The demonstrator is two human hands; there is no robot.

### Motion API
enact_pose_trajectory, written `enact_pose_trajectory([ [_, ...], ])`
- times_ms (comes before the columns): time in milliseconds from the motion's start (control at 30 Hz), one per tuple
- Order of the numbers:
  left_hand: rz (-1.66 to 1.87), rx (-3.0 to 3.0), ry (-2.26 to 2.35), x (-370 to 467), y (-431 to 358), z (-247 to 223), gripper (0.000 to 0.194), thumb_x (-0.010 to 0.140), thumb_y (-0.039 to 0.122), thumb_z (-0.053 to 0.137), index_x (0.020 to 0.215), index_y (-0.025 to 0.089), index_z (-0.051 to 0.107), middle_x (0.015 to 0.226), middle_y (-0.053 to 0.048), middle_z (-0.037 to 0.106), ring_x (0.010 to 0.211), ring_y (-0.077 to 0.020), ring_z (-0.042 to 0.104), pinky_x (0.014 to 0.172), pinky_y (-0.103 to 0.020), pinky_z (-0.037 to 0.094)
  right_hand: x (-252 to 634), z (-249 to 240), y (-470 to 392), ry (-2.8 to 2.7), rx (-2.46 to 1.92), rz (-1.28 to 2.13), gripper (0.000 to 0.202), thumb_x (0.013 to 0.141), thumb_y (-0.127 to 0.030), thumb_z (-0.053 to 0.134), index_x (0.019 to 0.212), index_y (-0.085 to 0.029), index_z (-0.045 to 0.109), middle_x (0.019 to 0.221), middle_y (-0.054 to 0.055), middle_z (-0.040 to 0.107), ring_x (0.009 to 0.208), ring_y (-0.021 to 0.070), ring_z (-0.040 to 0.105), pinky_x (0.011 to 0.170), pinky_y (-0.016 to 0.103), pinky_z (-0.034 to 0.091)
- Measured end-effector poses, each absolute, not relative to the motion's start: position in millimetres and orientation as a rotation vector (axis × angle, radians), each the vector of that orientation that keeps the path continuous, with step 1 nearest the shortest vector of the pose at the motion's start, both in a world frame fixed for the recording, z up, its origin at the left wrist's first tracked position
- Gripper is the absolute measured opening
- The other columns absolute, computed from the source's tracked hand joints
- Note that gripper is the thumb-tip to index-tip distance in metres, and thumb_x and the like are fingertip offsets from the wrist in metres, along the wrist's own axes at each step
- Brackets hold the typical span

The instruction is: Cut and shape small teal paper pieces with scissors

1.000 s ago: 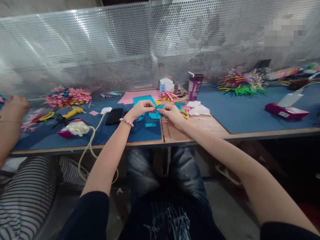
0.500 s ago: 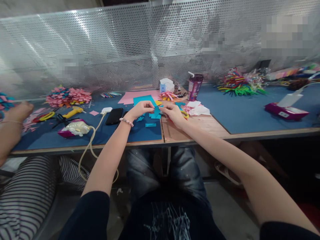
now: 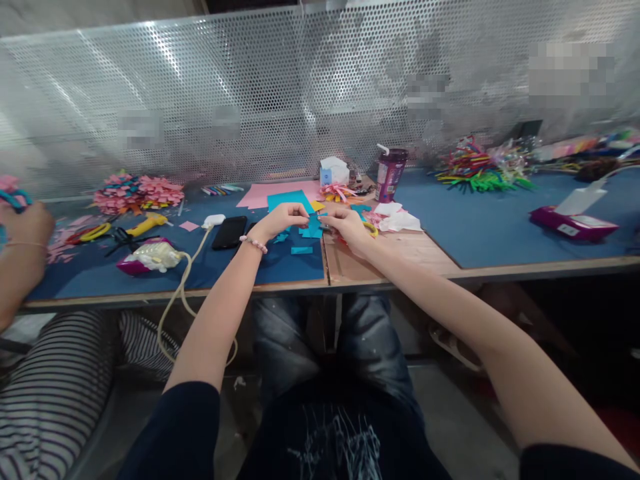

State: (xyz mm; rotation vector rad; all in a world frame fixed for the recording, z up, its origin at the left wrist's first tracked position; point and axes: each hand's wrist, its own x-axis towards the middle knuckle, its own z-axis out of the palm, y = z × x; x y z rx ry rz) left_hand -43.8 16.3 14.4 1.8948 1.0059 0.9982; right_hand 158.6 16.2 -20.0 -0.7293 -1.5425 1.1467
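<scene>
Bright blue cut-paper pieces (image 3: 313,230) are dead centre here, and the biggest thing behind them is a silvery perforated metal panel (image 3: 240,100). Next down is the long, wood-edged table with blue mats (image 3: 500,230); the pieces lie loose on it, right by the bare pale-brown wooden strip (image 3: 395,255). Then a pink paper sheet (image 3: 256,195) further back.

Both hands hang over the pieces. Left hand (image 3: 287,217): thumb and fingertips pinched together. Right hand (image 3: 349,224): pretty much the same pinch, with a small gap between the two hands. Honestly can't tell if either one's got a scrap in it, too tiny to make out.

Smaller stuff: a dark purple cup with a white straw (image 3: 391,175) past the right hand, a black rectangular phone (image 3: 230,233) left of the left wrist, and one narrow blue paper strip (image 3: 301,251) nearer the table edge.
</scene>
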Motion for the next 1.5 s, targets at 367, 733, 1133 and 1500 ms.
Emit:
enact_pose_trajectory([
  [367,0.993,1.895,0.991,-43.4,15.6,14.4,0.014,0.066,0.024,0.069,0.072,0.014,0.060,0.068,-0.002,0.064,0.065,-0.0131,0.062,0.066,-0.027,0.048,158.0,-17.7,11.6,-1.515,-0.704,1.161,0.036,0.068,-0.043,0.072,0.058,-0.017,0.049,0.049,-0.004,0.045,0.044,0.0065,0.038,0.040,0.021,0.025],
  [733,1.041,1.879,0.977,-44.9,18.7,13.7,0.012,0.067,0.021,0.068,0.073,0.014,0.060,0.067,-0.001,0.064,0.065,-0.0120,0.062,0.067,-0.025,0.048,159.3,-14.7,10.5,-1.606,-0.710,1.116,0.043,0.076,-0.057,0.061,0.060,-0.018,0.050,0.050,-0.003,0.045,0.042,0.0067,0.038,0.038,0.021,0.027],
  [1133,1.097,1.892,0.975,-40.8,17.8,12.9,0.013,0.066,0.022,0.069,0.073,0.014,0.061,0.066,-0.001,0.064,0.063,-0.0124,0.061,0.064,-0.026,0.046,159.3,-15.1,11.0,-1.850,-0.790,0.996,0.043,0.073,-0.054,0.065,0.056,-0.015,0.056,0.042,-0.003,0.047,0.039,0.0072,0.040,0.040,0.021,0.028],
  [1500,1.107,1.909,0.978,-36.9,15.5,12.2,0.013,0.066,0.022,0.069,0.073,0.014,0.061,0.066,-0.001,0.063,0.064,-0.0125,0.060,0.066,-0.026,0.046,158.7,-20.3,17.3,-1.972,-0.840,0.920,0.046,0.070,-0.053,0.066,0.051,-0.015,0.050,0.040,-0.006,0.040,0.039,0.0054,0.033,0.040,0.022,0.021],
])
